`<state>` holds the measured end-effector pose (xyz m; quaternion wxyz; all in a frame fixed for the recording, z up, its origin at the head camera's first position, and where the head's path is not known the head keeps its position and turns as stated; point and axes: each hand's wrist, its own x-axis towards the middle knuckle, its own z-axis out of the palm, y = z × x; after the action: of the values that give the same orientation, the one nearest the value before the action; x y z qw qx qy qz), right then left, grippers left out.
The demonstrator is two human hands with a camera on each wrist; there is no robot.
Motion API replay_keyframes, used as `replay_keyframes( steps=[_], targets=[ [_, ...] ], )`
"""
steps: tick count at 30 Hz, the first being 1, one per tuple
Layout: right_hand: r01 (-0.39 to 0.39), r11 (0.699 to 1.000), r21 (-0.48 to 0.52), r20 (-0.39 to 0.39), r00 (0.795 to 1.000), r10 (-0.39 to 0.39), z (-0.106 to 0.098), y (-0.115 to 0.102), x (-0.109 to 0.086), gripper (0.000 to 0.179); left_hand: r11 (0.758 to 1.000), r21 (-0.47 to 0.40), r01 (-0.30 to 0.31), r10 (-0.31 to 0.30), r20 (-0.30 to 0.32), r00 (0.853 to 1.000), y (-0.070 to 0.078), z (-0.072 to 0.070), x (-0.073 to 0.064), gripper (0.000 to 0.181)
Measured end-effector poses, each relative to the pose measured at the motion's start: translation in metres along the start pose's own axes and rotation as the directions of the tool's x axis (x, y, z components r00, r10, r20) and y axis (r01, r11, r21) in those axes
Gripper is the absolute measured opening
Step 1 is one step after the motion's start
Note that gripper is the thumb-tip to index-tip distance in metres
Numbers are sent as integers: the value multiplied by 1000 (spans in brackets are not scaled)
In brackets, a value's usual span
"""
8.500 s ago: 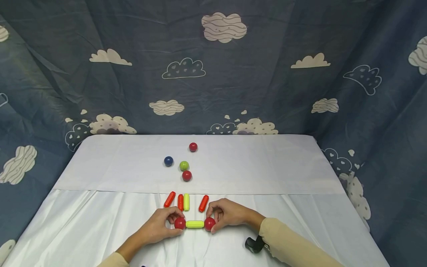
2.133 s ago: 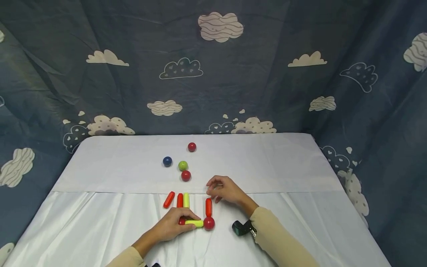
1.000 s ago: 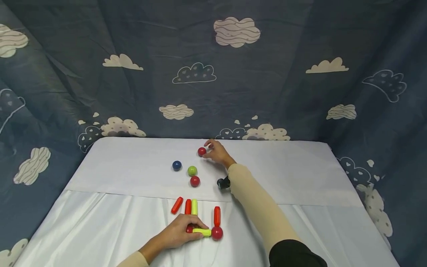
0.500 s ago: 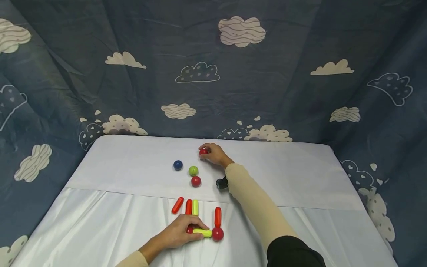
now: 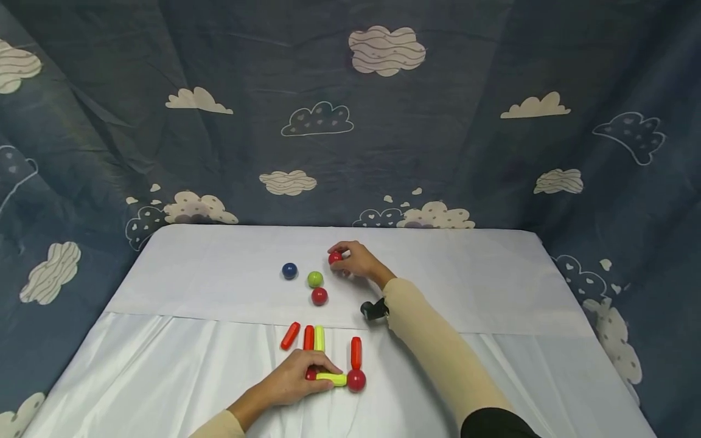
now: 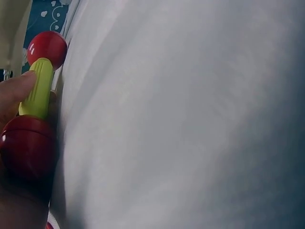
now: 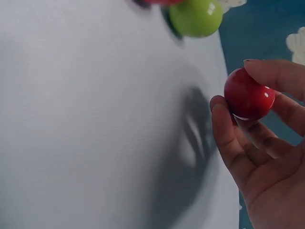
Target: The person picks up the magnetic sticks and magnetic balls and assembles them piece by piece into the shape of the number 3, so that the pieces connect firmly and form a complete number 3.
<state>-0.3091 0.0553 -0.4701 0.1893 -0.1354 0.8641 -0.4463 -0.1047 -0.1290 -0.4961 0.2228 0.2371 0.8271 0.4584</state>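
Note:
In the head view, my left hand [image 5: 292, 380] pinches a yellow-green rod [image 5: 333, 380] between thumb and fingers. One end of that rod meets a red ball [image 5: 356, 381]; at its other end a second red ball [image 6: 29, 147] sits, partly covered by the hand in the head view. A red rod [image 5: 356, 353] runs from the right-hand ball away from me. Farther back, my right hand [image 5: 360, 261] grips another red ball [image 7: 249, 94] between thumb and fingertips. The right wrist view shows it raised, with the hand's shadow on the white cloth.
Behind the left hand lie two red rods [image 5: 290, 336] and a yellow-green rod [image 5: 319, 339]. Toward the back are a blue ball [image 5: 289, 271], a green ball [image 5: 314, 279] and a red ball [image 5: 319, 296]. A cloud-patterned curtain [image 5: 438, 152] hangs behind the table.
A red rod now meets the right-hand ball. My right hand reached the far red ball, took hold of it and has drawn it slightly nearer. My left hand moved onto the yellow-green rod.

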Motion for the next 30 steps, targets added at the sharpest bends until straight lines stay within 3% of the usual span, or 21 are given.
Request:
replay_keyframes(
  steps=[7,11,22,30],
  targets=[
    [45,988,146,15,999,-47,-3,14,-31,37,997,10,-80,80,-21,997,-3,2,0,18],
    [63,977,202,9,998,-66,-1,24,-49,34,996,16,-88,88,-28,996,-2,1,-1,18],
    [17,967,255,5,1000,-19,5,42,-93,34,997,3,-80,80,-29,996,1,1,-1,18],
    [50,972,230,1,999,-52,13,47,-118,33,996,-8,-87,87,-17,996,0,3,0,18]
  ],
)
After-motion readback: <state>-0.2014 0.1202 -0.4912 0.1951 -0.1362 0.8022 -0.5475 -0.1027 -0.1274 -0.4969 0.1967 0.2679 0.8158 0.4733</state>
